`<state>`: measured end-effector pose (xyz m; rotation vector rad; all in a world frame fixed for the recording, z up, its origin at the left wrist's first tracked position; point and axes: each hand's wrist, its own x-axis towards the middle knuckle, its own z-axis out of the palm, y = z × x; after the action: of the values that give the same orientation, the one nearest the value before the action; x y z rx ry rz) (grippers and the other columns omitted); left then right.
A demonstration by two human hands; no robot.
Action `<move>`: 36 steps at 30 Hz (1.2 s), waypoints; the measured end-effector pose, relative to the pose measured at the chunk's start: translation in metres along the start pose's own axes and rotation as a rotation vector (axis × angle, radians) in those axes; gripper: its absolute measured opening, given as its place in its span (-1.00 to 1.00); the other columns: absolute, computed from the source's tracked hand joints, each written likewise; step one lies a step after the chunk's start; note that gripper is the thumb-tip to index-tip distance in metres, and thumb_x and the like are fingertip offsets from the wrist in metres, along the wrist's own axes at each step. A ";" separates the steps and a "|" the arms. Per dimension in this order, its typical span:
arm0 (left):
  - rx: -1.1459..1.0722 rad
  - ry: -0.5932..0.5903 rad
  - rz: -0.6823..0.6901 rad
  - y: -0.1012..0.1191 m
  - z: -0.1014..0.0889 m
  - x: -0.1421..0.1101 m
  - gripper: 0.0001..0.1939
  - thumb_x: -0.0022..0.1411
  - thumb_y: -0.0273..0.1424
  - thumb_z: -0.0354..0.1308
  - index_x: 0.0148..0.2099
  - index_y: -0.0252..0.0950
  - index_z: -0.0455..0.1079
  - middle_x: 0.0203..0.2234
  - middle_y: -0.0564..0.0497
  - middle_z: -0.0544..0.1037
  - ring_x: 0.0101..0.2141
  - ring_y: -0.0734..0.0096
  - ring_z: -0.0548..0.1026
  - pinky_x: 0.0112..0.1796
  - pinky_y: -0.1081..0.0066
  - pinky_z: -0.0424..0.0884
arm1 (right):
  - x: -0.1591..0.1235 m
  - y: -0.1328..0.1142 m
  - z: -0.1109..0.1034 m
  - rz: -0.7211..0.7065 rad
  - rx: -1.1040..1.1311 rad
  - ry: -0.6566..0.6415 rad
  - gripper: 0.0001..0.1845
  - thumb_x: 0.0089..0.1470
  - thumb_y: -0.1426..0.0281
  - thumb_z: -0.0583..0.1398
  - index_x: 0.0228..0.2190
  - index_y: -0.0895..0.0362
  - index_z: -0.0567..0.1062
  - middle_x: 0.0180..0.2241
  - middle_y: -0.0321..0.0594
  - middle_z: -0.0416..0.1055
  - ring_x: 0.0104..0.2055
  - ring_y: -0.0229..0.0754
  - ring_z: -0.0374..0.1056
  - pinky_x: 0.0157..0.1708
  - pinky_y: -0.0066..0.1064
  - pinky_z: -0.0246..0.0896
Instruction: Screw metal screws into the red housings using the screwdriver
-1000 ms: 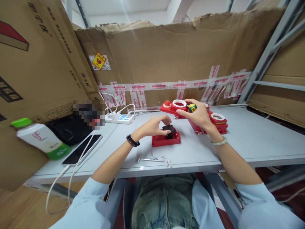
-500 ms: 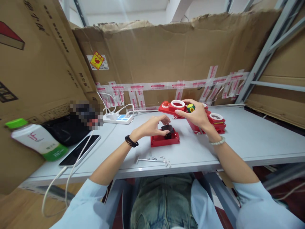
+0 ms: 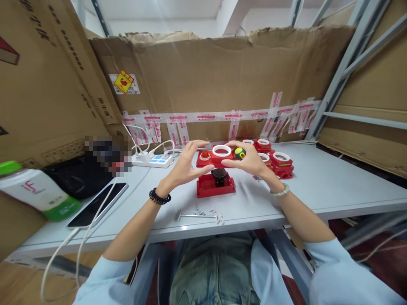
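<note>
My right hand point(image 3: 249, 159) grips the right end of a red plastic cover point(image 3: 208, 159), beside a yellow-and-green round piece point(image 3: 240, 153) on it. The cover carries a white ring point(image 3: 221, 151) and a red round knob. My left hand point(image 3: 187, 163) is closed about the cover's left end, thumb in front and fingers behind. Just below the cover, a red open box base point(image 3: 211, 190) rests on the table. A black round-topped part point(image 3: 219, 174) stands up inside the base.
Several red units with white rings point(image 3: 281, 157) sit to the right. In front lie a T-handled metal tool point(image 3: 197, 216) and small screws. A power strip point(image 3: 152, 160), a phone point(image 3: 98, 204) with a cable and a bottle point(image 3: 38, 192) are at left. Cardboard point(image 3: 190, 76) walls the back.
My right hand has brought the red cover leftward to over the base. My left hand has let go of the black part and moved up to the cover's left end.
</note>
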<state>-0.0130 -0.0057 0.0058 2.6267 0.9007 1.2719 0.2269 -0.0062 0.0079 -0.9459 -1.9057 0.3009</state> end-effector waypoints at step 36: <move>-0.107 -0.348 -0.120 -0.012 0.030 -0.013 -0.35 0.15 -0.07 0.25 0.19 -0.25 0.20 -0.01 -0.14 0.49 -0.03 0.10 0.48 -0.04 0.21 0.41 | -0.007 0.001 -0.002 -0.015 -0.235 -0.531 -0.74 -0.01 0.32 0.25 -0.23 0.04 0.62 0.02 -0.16 0.38 -0.09 -0.09 0.38 -0.02 -0.23 0.26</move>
<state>-0.0021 0.0021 -0.0263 2.5527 0.8854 0.7775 0.2306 -0.0107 0.0041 -1.0800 -2.4737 0.3495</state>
